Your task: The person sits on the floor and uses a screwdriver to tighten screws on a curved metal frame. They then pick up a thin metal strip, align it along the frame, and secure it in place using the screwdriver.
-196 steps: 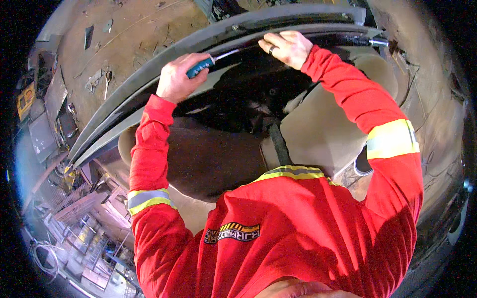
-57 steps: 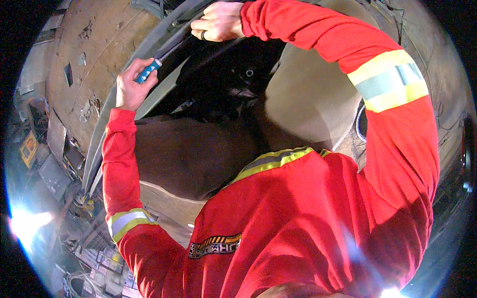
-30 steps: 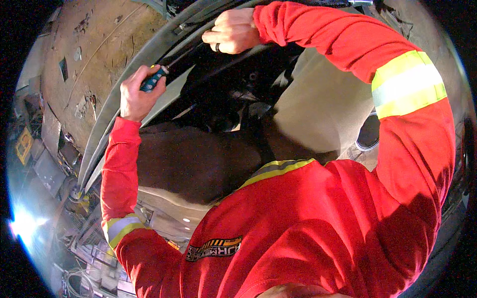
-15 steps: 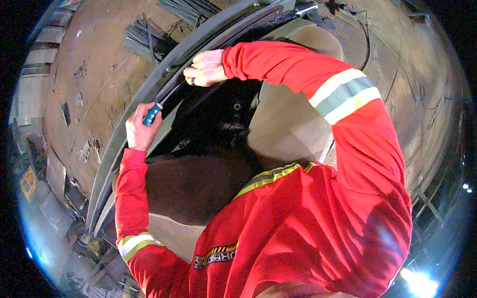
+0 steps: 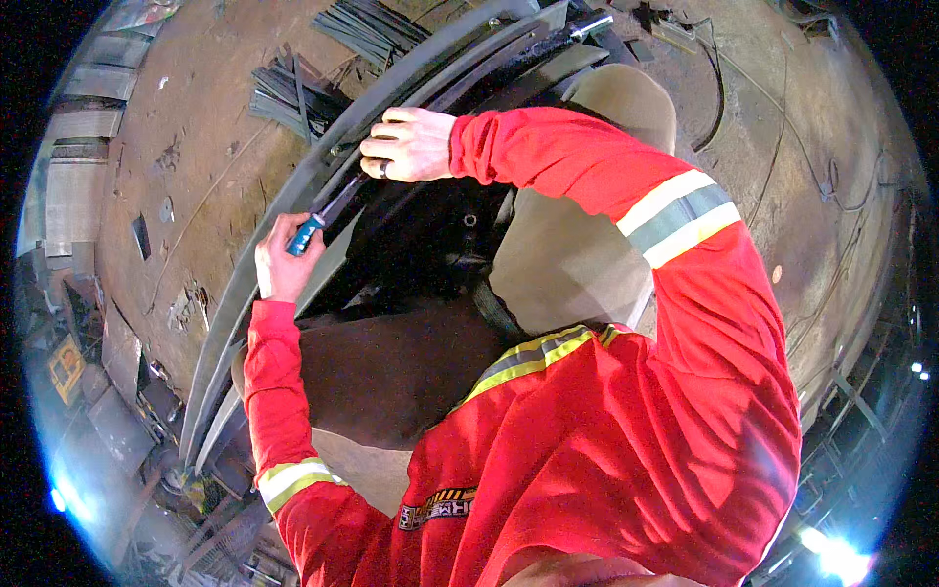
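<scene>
My left hand (image 5: pixel 284 262) is wrapped round the blue handle of a screwdriver (image 5: pixel 306 236), whose thin metal shaft points up and right along a long dark metal frame (image 5: pixel 240 284). At the shaft's far end my right hand (image 5: pixel 409 147) lies over the frame with its fingers curled down and pressed together. A dark ring is on one of its fingers. What those fingertips pinch, and the screwdriver's tip, are hidden beneath them. The frame's rails look bent in this view and run from the lower left to the top middle, ending near a shiny metal cylinder (image 5: pixel 592 24).
Bundles of thin metal strips (image 5: pixel 293 93) lie on the brown floor (image 5: pixel 196 137) beyond the frame. A dark cable (image 5: pixel 722 93) curls on the floor at the right. Scrap plates and a yellow sign (image 5: pixel 67 368) are at the left. My bent knees (image 5: pixel 381 372) are close to the frame.
The view has shifted slightly, and both hands appear a little lower and to the right. My left hand keeps its grip on the screwdriver; the right hand stays at the shaft's end.
</scene>
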Demonstrator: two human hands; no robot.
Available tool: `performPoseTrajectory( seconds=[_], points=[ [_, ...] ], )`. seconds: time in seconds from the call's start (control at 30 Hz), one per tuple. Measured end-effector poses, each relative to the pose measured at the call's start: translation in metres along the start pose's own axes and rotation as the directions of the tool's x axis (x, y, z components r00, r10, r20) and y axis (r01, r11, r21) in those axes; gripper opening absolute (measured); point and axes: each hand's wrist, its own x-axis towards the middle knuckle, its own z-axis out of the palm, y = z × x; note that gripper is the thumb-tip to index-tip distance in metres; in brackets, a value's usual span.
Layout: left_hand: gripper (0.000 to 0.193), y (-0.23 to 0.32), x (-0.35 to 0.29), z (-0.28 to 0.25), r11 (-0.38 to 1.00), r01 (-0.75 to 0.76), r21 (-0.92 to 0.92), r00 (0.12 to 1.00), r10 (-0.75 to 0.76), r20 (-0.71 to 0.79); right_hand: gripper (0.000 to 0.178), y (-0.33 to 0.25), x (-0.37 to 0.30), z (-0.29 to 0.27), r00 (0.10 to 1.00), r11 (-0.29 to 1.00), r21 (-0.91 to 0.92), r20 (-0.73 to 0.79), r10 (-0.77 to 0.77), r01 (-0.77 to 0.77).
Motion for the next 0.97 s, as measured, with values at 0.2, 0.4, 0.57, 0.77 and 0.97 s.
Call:
performPoseTrajectory(
  seconds=[0.2,0.4,0.57,0.77,0.97],
  points=[
    [0.025,-0.001,-0.001,0.001,1.000,-0.001,-0.001,1.000,0.001,0.000,0.025,0.007,-0.005,0.010,0.992,0.979,0.189,0.111,0.057,-0.078],
    [0.026,0.019,0.004,-0.005,0.997,0.048,0.066,0.998,-0.051,0.046,0.017,0.006,-0.010,0.017,0.992,0.933,0.344,0.102,0.079,-0.109],
    [0.025,0.005,0.001,-0.004,0.998,0.067,0.023,0.994,-0.068,0.087,0.016,0.005,-0.014,0.027,0.982,0.914,0.382,0.171,0.078,-0.139],
    [0.024,-0.004,-0.001,-0.006,0.998,-0.030,0.047,0.997,0.027,0.069,0.019,0.000,-0.008,0.028,0.987,0.909,0.397,0.146,0.072,-0.125],
    [0.025,-0.002,0.004,-0.013,0.997,-0.002,0.075,0.995,-0.006,0.097,0.013,0.004,-0.002,0.023,0.955,0.941,0.278,0.274,0.117,-0.194]
  ],
)
